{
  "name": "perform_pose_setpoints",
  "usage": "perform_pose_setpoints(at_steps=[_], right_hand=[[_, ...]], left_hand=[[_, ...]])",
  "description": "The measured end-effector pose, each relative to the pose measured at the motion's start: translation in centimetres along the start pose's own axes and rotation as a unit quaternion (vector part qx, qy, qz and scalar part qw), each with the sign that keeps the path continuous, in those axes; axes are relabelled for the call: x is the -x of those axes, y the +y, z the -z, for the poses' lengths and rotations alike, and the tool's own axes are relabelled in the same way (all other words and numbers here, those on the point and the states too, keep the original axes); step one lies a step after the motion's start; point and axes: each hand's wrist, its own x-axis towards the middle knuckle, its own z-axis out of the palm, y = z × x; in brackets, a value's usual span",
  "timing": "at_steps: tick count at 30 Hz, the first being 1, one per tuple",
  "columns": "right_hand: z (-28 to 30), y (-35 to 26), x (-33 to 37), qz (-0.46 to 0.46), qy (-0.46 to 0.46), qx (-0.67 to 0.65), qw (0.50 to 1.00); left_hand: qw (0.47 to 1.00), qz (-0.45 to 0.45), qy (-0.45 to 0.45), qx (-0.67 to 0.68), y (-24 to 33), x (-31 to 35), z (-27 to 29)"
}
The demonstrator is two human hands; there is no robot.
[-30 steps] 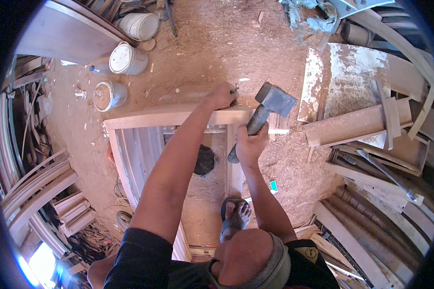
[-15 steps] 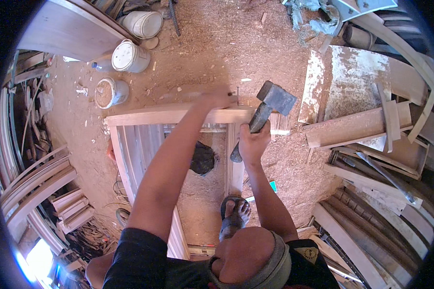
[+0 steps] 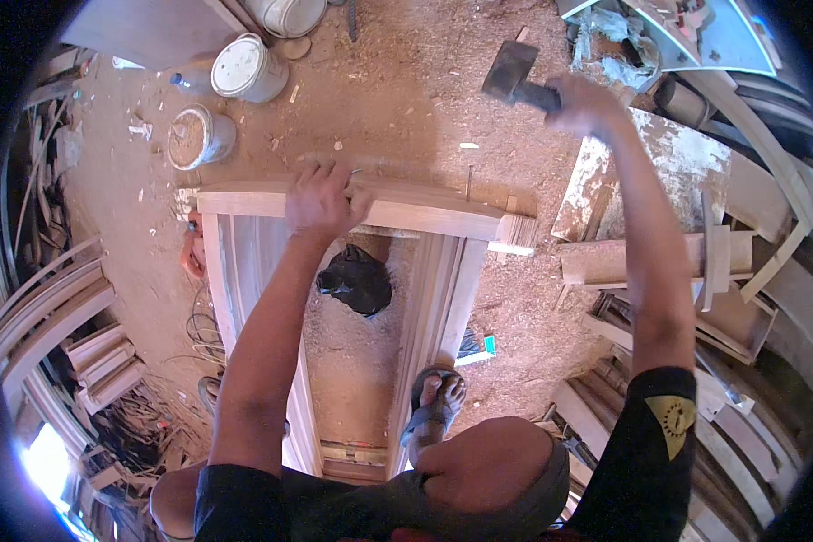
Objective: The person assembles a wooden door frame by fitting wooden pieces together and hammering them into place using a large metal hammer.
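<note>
My left hand [image 3: 325, 200] is at the top rail [image 3: 415, 210] of a pale wooden frame, its fingers pinched around a thin nail [image 3: 357, 171] whose end sticks out beside the fingertips. Farther right along that rail stands another nail [image 3: 469, 183], upright and untouched. Up and to the right, my right hand [image 3: 587, 107] is closed on the handle of a hammer [image 3: 512, 72] with a dark, blocky head. The hammer is raised clear of the frame. My hand covers part of its handle.
A black bag-like bundle [image 3: 357, 280] lies within the frame's opening. My sandalled foot [image 3: 438, 397] is by its right side. Buckets [image 3: 248, 68] stand at the far left. Boards [image 3: 655, 257] and stacked timber [image 3: 108, 361] line both sides.
My right hand has swung the hammer up and right, away from the frame. My left hand has shifted left along the rail, away from the standing nail. The view has moved slightly.
</note>
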Motion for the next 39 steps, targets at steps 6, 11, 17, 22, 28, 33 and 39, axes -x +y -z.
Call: perform_pose_setpoints(at_steps=[6, 11, 17, 22, 28, 33, 39], right_hand=[[-1.7, -0.4, -5.9, -0.054, 0.123, 0.061, 0.989], [-0.1, -6.8, 1.0, -0.016, -0.257, 0.127, 0.958], [7.3, 0.8, -2.9, -0.015, 0.178, -0.021, 0.984], [11.3, 5.6, -9.8, -0.002, 0.29, 0.016, 0.957], [-0.3, -4.3, -0.6, 0.018, -0.243, 0.045, 0.969], [11.3, -1.6, 1.1, -0.07, -0.136, -0.014, 0.988], [21.2, 10.0, -9.4, -0.144, 0.4, 0.044, 0.904]], left_hand=[[0.999, 0.037, -0.038, 0.007, 0.8, -0.8, -0.5], [0.998, 0.044, -0.04, 0.012, -0.1, -0.2, 0.3], [1.0, 0.018, 0.012, 0.022, -0.6, 0.1, 0.0], [0.999, 0.007, 0.014, 0.042, 1.3, -0.9, -0.6], [0.999, 0.032, -0.013, -0.003, -1.1, -0.4, 0.6], [0.997, 0.047, -0.057, 0.012, -1.3, 0.4, 0.9], [0.986, 0.062, -0.144, 0.062, 1.8, -2.4, 0.5]])
